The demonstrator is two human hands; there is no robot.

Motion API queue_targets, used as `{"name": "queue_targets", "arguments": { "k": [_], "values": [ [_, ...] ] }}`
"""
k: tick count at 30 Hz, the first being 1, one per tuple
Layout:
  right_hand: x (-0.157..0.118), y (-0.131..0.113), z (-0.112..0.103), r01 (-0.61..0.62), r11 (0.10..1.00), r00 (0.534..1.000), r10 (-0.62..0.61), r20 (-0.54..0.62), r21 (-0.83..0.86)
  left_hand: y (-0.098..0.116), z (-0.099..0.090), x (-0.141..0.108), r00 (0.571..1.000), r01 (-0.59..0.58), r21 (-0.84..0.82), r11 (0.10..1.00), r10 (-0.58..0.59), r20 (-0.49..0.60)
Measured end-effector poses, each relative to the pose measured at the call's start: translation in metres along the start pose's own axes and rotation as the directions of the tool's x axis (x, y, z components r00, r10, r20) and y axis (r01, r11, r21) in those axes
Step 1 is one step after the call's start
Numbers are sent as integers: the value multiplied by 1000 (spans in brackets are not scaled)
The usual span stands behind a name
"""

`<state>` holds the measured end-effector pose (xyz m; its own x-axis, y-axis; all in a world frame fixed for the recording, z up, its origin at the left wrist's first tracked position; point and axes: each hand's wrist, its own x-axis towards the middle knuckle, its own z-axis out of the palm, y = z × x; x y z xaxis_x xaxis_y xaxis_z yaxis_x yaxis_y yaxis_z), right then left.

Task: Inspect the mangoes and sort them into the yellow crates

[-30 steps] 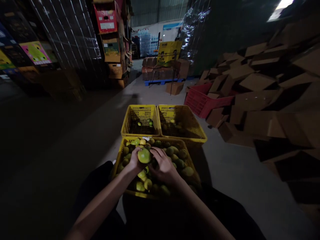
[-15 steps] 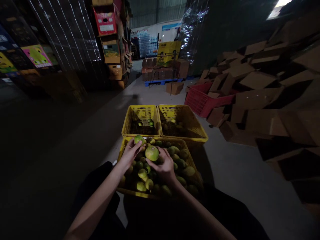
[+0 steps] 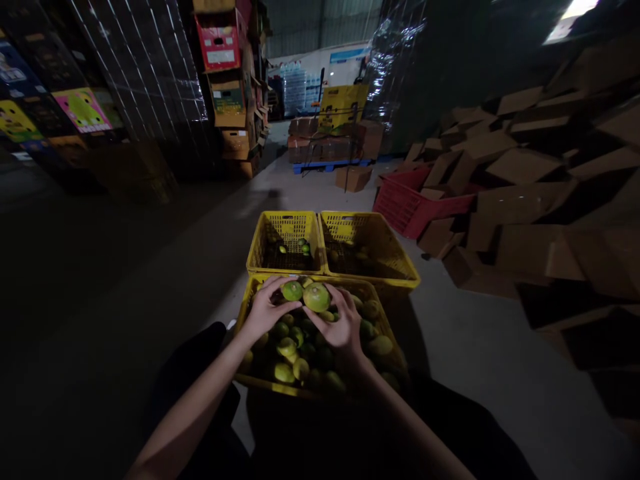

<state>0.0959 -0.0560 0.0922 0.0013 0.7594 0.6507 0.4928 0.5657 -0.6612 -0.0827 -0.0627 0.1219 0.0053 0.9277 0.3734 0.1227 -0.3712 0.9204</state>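
My left hand (image 3: 267,307) grips a small green fruit (image 3: 293,291) between thumb and fingers. Right beside it, a larger yellow-green fruit (image 3: 317,297) is held in my right hand (image 3: 342,323). Both fruits are above the near yellow crate (image 3: 242,313), which holds many green and yellowish fruits (image 3: 287,347). Parts of the crate's contents are hidden under my hands and in shadow.
Behind stand two more yellow crates, the left one (image 3: 256,241) and the right one (image 3: 395,248), with a few fruits inside. A red crate (image 3: 400,203) and piled cardboard boxes (image 3: 530,200) lie to the right. Farther back is a blue pallet (image 3: 330,165) with boxes.
The fruit in my left hand has turned and come lower, level with the other. My right hand has shifted slightly right and up with its fruit. The view has moved slightly.
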Motion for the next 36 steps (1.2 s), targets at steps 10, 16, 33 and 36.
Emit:
{"name": "queue_targets", "arguments": {
  "k": [10,16,33,36],
  "values": [
    [5,3,1,-299,829,954,262,144,472,8,-5,4,955,289,-344,893,-291,45],
    [9,4,-7,-585,488,810,398,431,648,12,-11,6,805,532,-621,576,-571,161],
    [14,6,-7,-688,220,679,533,506,692,0,-6,10,725,567,-678,468,-673,143],
    [12,5,-4,-698,193,675,501,542,690,0,-4,8,746,560,-653,509,-654,130]
  ]
}}
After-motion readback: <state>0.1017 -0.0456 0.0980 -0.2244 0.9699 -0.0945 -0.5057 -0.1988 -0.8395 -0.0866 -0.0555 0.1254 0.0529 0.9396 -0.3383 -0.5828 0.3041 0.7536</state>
